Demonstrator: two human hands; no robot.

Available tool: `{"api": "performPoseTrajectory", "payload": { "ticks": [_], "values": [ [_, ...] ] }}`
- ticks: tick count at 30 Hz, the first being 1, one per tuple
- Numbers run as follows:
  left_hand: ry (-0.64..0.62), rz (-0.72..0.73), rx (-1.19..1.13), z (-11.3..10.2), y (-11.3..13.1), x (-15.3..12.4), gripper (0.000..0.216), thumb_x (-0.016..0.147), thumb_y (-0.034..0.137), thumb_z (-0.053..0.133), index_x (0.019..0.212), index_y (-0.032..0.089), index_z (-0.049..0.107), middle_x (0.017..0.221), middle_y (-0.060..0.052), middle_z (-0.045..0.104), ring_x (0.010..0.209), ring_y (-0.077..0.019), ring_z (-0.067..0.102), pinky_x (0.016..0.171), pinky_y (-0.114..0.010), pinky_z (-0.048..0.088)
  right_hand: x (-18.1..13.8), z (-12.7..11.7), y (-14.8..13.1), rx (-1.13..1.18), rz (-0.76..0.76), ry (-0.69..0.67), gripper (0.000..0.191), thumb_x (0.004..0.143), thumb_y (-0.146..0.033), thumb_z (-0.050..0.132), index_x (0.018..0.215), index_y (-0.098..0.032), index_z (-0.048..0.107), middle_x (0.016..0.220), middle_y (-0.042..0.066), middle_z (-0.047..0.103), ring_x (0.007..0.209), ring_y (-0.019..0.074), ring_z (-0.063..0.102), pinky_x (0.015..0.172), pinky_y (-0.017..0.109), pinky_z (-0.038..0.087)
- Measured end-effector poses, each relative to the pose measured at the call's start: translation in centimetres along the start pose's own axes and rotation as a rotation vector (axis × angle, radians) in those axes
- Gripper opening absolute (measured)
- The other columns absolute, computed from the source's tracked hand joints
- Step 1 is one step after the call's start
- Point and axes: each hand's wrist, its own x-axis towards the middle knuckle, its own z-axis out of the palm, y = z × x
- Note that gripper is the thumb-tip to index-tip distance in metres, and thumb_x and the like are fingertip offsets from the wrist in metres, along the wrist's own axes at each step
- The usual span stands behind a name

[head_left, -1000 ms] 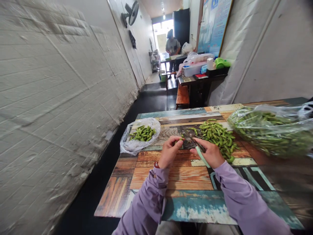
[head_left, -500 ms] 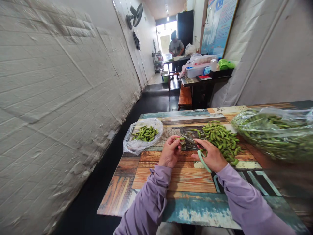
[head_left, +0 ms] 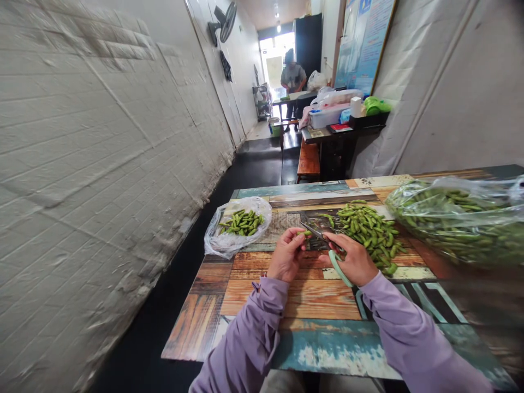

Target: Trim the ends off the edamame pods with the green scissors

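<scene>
Between the thumb and fingers of my left hand (head_left: 287,254) is a green soybean pod (head_left: 305,233). My right hand (head_left: 352,261) grips scissors (head_left: 336,266) with pale green handles, their blades pointing left at the pod's end. Just beyond my right hand spreads a heap of loose soybean pods (head_left: 366,229). Off to the left, more pods (head_left: 242,222) lie on a clear plastic bag (head_left: 213,240). Whether the blades touch the held pod I cannot tell.
A large clear bag full of pods (head_left: 454,224) stands at the table's right. Under everything is a table (head_left: 323,297) with a patchwork wood pattern. Farther back are a bench (head_left: 308,160), a laden side table (head_left: 323,132) and a person (head_left: 293,76) standing at another table.
My left hand has shifted slightly right with the pod, closer to the scissors. The blades appear a little more apart. The rest looks the same apart from a small camera shift.
</scene>
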Motion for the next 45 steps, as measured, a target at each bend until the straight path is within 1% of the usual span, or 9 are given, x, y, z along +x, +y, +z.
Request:
{"api": "performPoseTrajectory", "payload": {
  "ticks": [9,13,16,20,26,32,37,41,45],
  "values": [
    [-0.001,0.036,-0.043,0.0,0.4,0.3,0.03,0.06,0.024,0.077,0.081,0.015,0.057,0.078,-0.002,0.064,0.054,-0.0051,0.05,0.043,-0.014,0.032,0.0,0.0,0.2,0.009,0.024,0.019,0.042,0.074,-0.039,0.065,0.113,-0.022,0.064,0.099,0.007,0.069,0.089,0.0223,0.065,0.079,0.034,0.053],
    [-0.048,0.022,-0.12,-0.3,0.6,0.3,0.023,0.066,0.026,0.07,0.082,0.016,0.056,0.084,-0.004,0.063,0.074,-0.0129,0.06,0.06,-0.022,0.048,0.4,-1.3,0.1,0.169,0.236,0.152,0.049,0.072,-0.04,0.066,0.116,-0.019,0.063,0.096,0.007,0.07,0.082,0.021,0.065,0.077,0.034,0.052],
    [-0.039,-0.033,-0.056,-0.4,0.3,0.5,0.022,0.069,0.032,0.067,0.082,0.017,0.057,0.073,0.0,0.057,0.06,-0.0082,0.054,0.053,-0.019,0.044,0.6,-2.6,0.4,0.298,0.384,0.288,0.054,0.073,-0.042,0.064,0.12,-0.016,0.06,0.083,0.004,0.067,0.069,0.0149,0.059,0.067,0.026,0.05],
    [-0.024,0.06,0.38,0.0,-1.4,1.2,0.02,0.072,0.035,0.065,0.073,0.015,0.06,0.06,0.004,0.048,0.046,-0.0046,0.036,0.045,-0.018,0.029,0.8,-3.4,0.5,0.459,0.429,0.377,0.061,0.071,-0.044,0.066,0.123,-0.013,0.057,0.074,0.001,0.061,0.059,0.0103,0.05,0.059,0.023,0.046],
    [-0.11,0.445,1.14,2.6,-4.3,1.9,0.01,0.077,0.026,0.06,0.075,0.019,0.067,0.076,-0.005,0.059,0.072,-0.0162,0.052,0.067,-0.027,0.037,1.1,-2.6,-0.1,0.501,0.431,0.34,0.058,0.068,-0.045,0.068,0.117,-0.013,0.062,0.079,0.003,0.065,0.068,0.0139,0.057,0.067,0.026,0.049],
    [-0.067,0.361,1.442,4.6,-5.6,2.1,0.007,0.075,0.021,0.062,0.08,0.022,0.065,0.087,-0.006,0.058,0.079,-0.0188,0.056,0.069,-0.028,0.037,1.3,-2.1,0.3,0.405,0.369,0.302,0.055,0.07,-0.044,0.066,0.117,-0.017,0.062,0.08,0.004,0.067,0.076,0.0173,0.061,0.073,0.029,0.051],
    [-0.088,0.391,1.074,2.7,-4.4,2.5,0.011,0.071,0.025,0.066,0.065,0.017,0.062,0.069,-0.003,0.056,0.068,-0.0144,0.051,0.062,-0.024,0.037,1.3,-2.1,0.6,0.451,0.381,0.301,0.057,0.07,-0.046,0.067,0.118,-0.016,0.061,0.081,0.004,0.068,0.074,0.0164,0.062,0.071,0.028,0.052],
    [-0.069,0.166,0.561,0.7,-2.5,1.9,0.029,0.068,0.041,0.07,0.072,0.014,0.061,0.058,0.003,0.051,0.049,-0.0059,0.04,0.047,-0.017,0.029,1.1,-1.9,0.6,0.432,0.358,0.28,0.056,0.071,-0.047,0.066,0.118,-0.016,0.062,0.083,0.003,0.069,0.072,0.0151,0.062,0.07,0.026,0.052],
    [-0.044,0.02,0.276,-0.2,-1.3,0.8,0.037,0.06,0.04,0.076,0.08,0.014,0.061,0.067,0.002,0.059,0.043,-0.0017,0.039,0.04,-0.015,0.023,0.8,-1.2,0.4,0.348,0.291,0.19,0.053,0.074,-0.045,0.064,0.118,-0.017,0.061,0.079,0.003,0.07,0.071,0.0164,0.064,0.068,0.027,0.053]
  ]
}}
